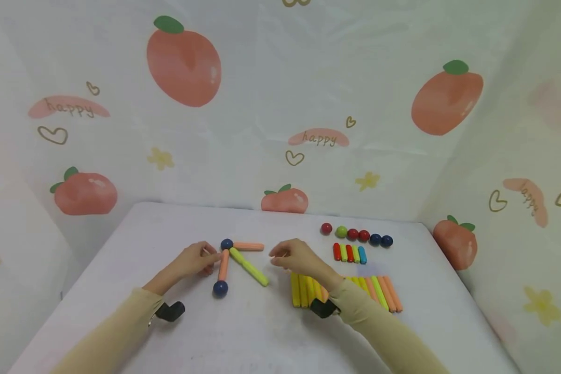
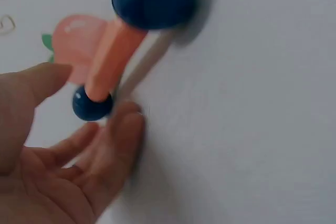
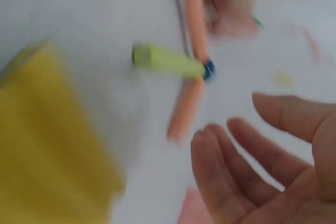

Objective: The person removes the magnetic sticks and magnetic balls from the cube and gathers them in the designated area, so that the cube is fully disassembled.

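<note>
On the white table, a far blue ball (image 1: 226,244) joins an orange rod (image 1: 249,246) pointing right, another orange rod (image 1: 223,266) and a yellow-green rod (image 1: 250,267) slanting toward the right front. At the near end of the second orange rod is another blue ball (image 1: 220,289). My left hand (image 1: 195,261) is just left of this rod, thumb and fingers spread apart (image 2: 123,135); whether a fingertip touches the rod cannot be told. To the right of the joined pieces, my right hand (image 1: 301,259) hovers with loosely bent fingers and holds nothing (image 3: 252,166).
Below my right forearm lies a row of long yellow, orange and green rods (image 1: 304,291). Farther back are several short coloured rods (image 1: 349,253) and a line of red, green and blue balls (image 1: 352,235). A printed cloth (image 1: 243,156) hangs behind the table.
</note>
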Motion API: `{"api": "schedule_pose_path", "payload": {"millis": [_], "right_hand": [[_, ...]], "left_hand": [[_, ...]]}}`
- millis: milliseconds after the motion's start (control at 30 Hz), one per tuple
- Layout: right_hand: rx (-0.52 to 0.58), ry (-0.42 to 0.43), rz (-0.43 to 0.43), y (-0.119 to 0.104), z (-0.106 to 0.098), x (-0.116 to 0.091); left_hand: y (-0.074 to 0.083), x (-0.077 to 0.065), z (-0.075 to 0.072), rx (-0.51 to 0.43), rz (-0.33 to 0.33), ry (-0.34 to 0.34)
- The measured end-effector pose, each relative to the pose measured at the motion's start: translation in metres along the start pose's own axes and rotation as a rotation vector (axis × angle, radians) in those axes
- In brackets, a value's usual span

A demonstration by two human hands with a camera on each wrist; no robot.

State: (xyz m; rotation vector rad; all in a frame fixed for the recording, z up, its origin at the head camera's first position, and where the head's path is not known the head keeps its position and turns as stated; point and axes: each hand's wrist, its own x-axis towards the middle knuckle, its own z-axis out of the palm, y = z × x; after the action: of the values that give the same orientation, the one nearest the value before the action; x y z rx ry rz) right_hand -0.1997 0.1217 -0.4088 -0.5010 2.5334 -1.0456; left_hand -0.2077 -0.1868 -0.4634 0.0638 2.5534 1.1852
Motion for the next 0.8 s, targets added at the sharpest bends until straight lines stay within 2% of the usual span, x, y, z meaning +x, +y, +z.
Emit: {"api": "schedule_pose_path", "payload": {"millis": [133,267,433,600,700,800], "right_hand": [[-0.082,0.013,0.007,-0.018,0.031,0.031],[-0.137,0.019,0.01,-0.025,0.051,0.047],[-0.198,0.047,0.027,-0.03,0.059,0.054],[-0.282,0.06,0.013,-0.033,0.063,0.058],[-0.257,0.064,0.025,-0.034,0.064,0.059],[-0.184,0.053,0.052,-0.034,0.062,0.058]], "left_hand": [[0.001,0.028,-0.002,-0.043,0.04,-0.001],[0.002,0.041,-0.001,0.009,0.045,-0.03],[0.006,0.045,0.0,0.045,0.049,-0.02],[0.007,0.042,0.001,0.07,0.046,0.0],[0.006,0.04,0.001,0.067,0.048,0.005],[0.006,0.04,0.001,0.063,0.056,0.007]]}}
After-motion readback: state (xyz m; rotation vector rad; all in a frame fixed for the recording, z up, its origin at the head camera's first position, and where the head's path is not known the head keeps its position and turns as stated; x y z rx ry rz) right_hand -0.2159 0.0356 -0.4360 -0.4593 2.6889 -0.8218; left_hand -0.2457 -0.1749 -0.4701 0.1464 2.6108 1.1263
